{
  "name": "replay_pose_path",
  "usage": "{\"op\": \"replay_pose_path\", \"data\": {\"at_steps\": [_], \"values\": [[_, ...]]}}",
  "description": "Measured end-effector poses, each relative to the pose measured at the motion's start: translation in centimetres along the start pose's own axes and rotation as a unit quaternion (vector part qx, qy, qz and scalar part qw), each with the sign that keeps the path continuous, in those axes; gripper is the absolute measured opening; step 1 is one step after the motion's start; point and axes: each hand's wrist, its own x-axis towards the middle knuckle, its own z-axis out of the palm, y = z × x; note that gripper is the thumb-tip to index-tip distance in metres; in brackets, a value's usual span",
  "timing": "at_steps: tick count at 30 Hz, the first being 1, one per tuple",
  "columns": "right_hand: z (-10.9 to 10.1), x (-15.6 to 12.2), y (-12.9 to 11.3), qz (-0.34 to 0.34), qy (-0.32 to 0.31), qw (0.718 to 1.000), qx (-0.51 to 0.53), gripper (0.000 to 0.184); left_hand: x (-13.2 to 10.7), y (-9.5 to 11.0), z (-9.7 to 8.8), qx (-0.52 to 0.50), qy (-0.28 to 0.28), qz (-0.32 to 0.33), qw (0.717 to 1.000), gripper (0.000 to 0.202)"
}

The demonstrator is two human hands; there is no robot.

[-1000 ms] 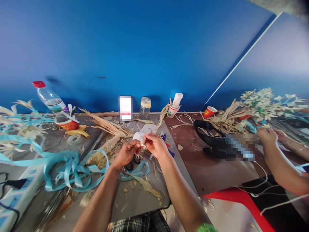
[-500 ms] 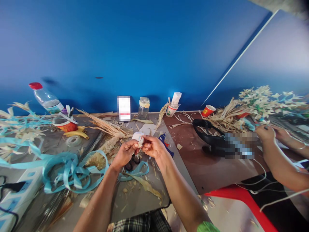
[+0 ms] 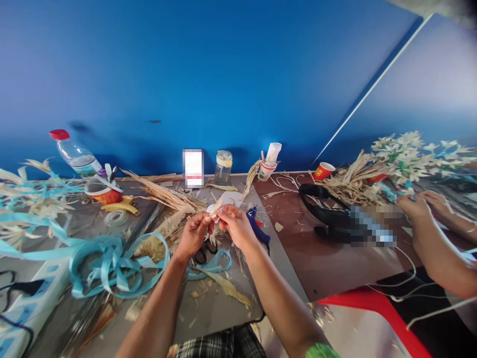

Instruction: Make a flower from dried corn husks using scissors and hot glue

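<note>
Two hands meet over the middle of the table (image 3: 208, 303), pinching one pale husk piece (image 3: 215, 209) between them. The left hand (image 3: 194, 232) grips it narrowly between thumb and forefinger; the right hand (image 3: 236, 223) has its fingertips closed in against the other side. Half a second ago the piece showed as a broader, crumpled fold; now a slim tip points up above the fingers. That suggests it is being turned or shaped in the grip, and the work on it is unfinished.

Just below the hands lie dark scissor handles (image 3: 201, 256), and a blue tool (image 3: 257, 224) rests beside the right hand. Farther left sprawl loops of light-blue ribbon (image 3: 108, 266), with a bundle of dry husks (image 3: 164, 191) behind. Well to the right, another person's hand (image 3: 412, 205) is near white flowers (image 3: 404, 151).
</note>
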Motion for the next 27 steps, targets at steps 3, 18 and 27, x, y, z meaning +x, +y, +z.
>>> {"op": "replay_pose_path", "data": {"at_steps": [3, 18, 27], "values": [[0.0, 0.1, 0.3, -0.02, 0.019, 0.999, -0.044, 0.02, -0.1, 0.3, 0.2, 0.007, 0.0, -0.001, 1.0, 0.034], [0.5, -0.5, 0.3, -0.089, 0.03, 0.98, -0.173, 0.014, 0.0, -0.6, 0.6, -0.124, 0.04, -0.008, 0.991, 0.025], [0.2, -0.6, 0.6, -0.087, -0.013, 0.982, -0.166, 0.033, 0.9, -0.6, -1.1, -0.356, 0.131, -0.024, 0.925, 0.018]]}}
